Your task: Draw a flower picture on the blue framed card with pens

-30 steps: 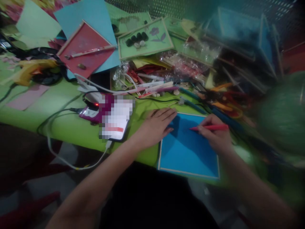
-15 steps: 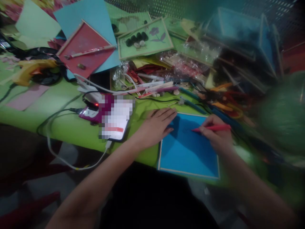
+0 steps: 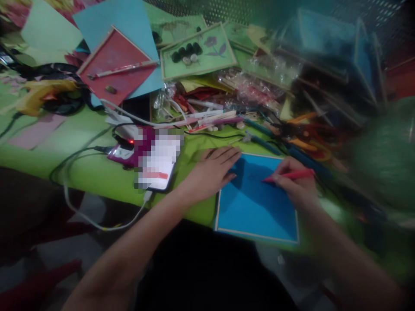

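A blue square panel (image 3: 256, 211) with thin pale strips along its edges lies at the front of the green table. My left hand (image 3: 215, 172) rests flat, fingers stretched out, over the panel's upper left edge. In my right hand (image 3: 296, 183) is a red pen (image 3: 300, 173), pinched near its tip. The tip points left and meets the blue surface, where faint dark marks show just left of it. Shadows of both hands fall across the panel.
Left of my left hand lies a phone (image 3: 158, 164) with a white cable, beside a purple-and-white device (image 3: 125, 153). A yellow glue gun (image 3: 42, 95) sits far left. Behind are a red framed panel (image 3: 119, 65), a green framed panel (image 3: 201, 54), loose pens and sticks, and orange-handled scissors (image 3: 304, 147).
The pen tip has moved slightly down and to the right on the blue panel, with my right hand shifting a little. My left hand stays in place.
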Demonstrator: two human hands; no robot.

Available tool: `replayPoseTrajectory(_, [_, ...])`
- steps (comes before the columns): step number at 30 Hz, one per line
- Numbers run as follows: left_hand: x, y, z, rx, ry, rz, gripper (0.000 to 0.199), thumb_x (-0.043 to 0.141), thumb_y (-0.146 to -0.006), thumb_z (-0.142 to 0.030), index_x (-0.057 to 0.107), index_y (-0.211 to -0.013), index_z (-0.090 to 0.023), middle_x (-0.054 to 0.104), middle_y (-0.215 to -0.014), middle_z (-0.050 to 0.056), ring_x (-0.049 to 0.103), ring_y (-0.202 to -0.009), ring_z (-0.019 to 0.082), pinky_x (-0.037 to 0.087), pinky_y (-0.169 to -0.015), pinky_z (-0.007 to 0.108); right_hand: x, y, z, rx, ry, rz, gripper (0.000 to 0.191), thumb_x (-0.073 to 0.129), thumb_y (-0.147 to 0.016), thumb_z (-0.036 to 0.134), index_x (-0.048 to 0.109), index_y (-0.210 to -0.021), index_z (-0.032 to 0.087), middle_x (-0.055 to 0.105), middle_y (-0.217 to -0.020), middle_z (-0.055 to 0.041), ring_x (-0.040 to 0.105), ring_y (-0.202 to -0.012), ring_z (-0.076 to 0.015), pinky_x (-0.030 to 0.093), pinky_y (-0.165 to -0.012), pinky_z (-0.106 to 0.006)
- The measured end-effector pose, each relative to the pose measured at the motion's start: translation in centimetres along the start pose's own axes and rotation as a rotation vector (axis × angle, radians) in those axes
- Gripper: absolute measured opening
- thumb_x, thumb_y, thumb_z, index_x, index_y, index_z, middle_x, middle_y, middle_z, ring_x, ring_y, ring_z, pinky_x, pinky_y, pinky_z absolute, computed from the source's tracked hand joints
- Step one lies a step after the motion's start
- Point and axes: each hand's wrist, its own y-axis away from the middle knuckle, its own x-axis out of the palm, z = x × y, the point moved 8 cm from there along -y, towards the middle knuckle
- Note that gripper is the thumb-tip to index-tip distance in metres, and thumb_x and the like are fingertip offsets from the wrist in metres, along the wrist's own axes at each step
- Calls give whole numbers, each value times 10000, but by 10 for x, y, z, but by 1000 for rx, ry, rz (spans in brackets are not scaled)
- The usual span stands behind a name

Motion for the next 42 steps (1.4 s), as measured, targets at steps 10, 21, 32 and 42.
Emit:
replayPoseTrajectory(10, [1, 0, 0, 6, -3, -4, 555, 440, -1119, -364, 386, -1650, -210, 345, -1746, 37, 345, -1598, 242, 293, -1287, 453, 6, 2, -1, 16, -6, 56, 152, 746, -818, 307, 646, -718, 254, 624, -676, -3, 560, -635, -187, 435, -583, -343])
replayPoseTrajectory(21, [1, -1, 0, 2, -19, 13, 552, 431, -1120, -367, 390, -1646, -205, 343, -1746, 40, 343, -1599, 237, 300, -1281, 455, 10, 1, 5, 20, -11, 71, 132, 749, -820, 318, 658, -752, 252, 648, -683, 0, 589, -625, -186, 473, -586, -341])
replayPoseTrajectory(32, [1, -1, 0, 5, -12, -4, 553, 441, -1116, -362, 385, -1651, -237, 352, -1742, 30, 345, -1601, 238, 289, -1287, 452, 9, 1, 3, 12, -1, 83, 185, 758, -822, 352, 647, -715, 251, 622, -652, -2, 569, -617, -187, 461, -580, -341])
replayPoseTrajectory(42, [1, -1, 0, -1, -6, 20, 564, 445, -1115, -358, 370, -1657, -225, 332, -1751, 37, 337, -1604, 247, 290, -1290, 466, 12, 1, 4, 66, -84, 102, 184, 771, -766, 330, 637, -665, 253, 596, -637, 3, 534, -586, -176, 453, -545, -336])
